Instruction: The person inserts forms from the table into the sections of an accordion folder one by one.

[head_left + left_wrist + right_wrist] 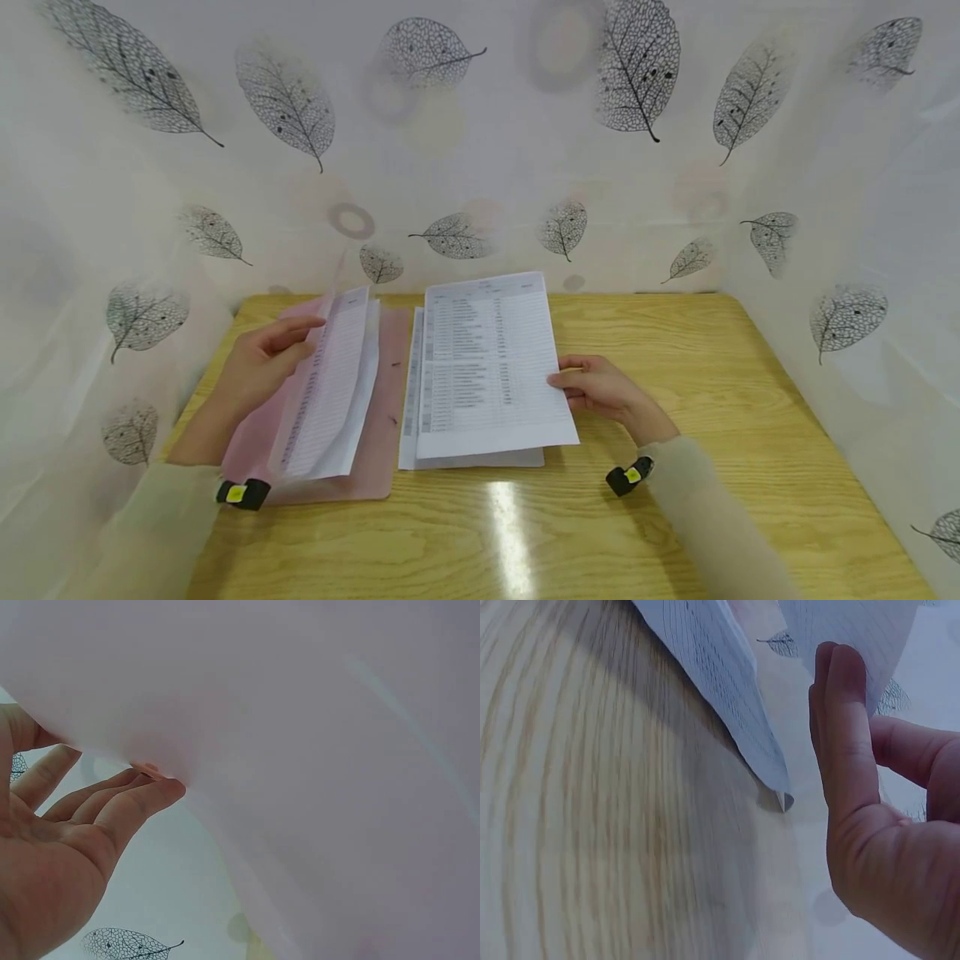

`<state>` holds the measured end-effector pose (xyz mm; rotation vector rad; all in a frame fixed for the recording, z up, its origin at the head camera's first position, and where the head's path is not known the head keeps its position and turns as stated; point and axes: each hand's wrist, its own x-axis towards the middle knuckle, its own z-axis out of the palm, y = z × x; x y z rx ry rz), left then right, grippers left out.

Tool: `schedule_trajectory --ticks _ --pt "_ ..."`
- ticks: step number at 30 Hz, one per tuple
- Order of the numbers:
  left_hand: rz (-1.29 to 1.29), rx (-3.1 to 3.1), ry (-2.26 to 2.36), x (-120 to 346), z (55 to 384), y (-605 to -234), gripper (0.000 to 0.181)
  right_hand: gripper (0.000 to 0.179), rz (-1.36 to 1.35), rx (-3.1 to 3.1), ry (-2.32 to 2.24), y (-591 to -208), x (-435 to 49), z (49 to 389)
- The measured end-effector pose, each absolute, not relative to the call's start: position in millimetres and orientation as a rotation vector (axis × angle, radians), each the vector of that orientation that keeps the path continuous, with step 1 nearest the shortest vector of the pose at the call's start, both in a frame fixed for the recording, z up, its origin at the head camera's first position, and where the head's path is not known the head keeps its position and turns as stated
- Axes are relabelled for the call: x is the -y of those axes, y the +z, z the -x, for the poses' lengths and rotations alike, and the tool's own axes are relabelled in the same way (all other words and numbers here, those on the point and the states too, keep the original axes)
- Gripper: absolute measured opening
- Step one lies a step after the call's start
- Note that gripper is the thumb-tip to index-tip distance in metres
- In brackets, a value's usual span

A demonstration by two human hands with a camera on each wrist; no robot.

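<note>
A screened-off workspace: leaf-printed sheeting [495, 150] lines three sides of a wooden table [735, 417].

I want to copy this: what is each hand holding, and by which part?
The left hand pinches the pink cover by an edge; the right hand pinches the printed paper by its right edge.

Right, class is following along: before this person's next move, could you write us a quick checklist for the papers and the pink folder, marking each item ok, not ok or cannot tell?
1. Right hand grips the top printed sheet: ok, pinched at its right edge.
2. Left hand holds the translucent pink sheet up: ok.
3. Pink folder rests on the wooden table: ok.
4. Top printed sheet squared with the lower sheet: not ok, the lower one sticks out at left and bottom.
5. Holes punched in the top printed sheet: cannot tell.
</note>
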<state>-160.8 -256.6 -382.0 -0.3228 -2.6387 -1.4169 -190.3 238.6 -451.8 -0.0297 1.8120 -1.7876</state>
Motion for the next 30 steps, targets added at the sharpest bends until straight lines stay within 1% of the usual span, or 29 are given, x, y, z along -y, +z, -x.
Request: schedule_trajectory --ticks 8,15,24,30 --pt "0.324 2.642 -1.429 257.9 160.8 -381.5 0.035 0.036 0.022 -1.819 -1.805 -453.8 -214.4 191.4" --pt "0.313 2.656 -1.416 257.7 159.8 -380.5 0.035 0.036 0.002 -1.832 -1.800 -452.9 -194.9 189.6" --pt "0.310 2.650 -1.426 256.6 159.2 -379.4 0.035 0.037 -0.036 -1.873 -1.782 -453.9 -179.0 188.0" --pt "0.324 2.634 -1.419 255.5 159.3 -379.7 0.034 0.035 -0.044 -1.869 -1.792 -452.5 -170.0 187.0"
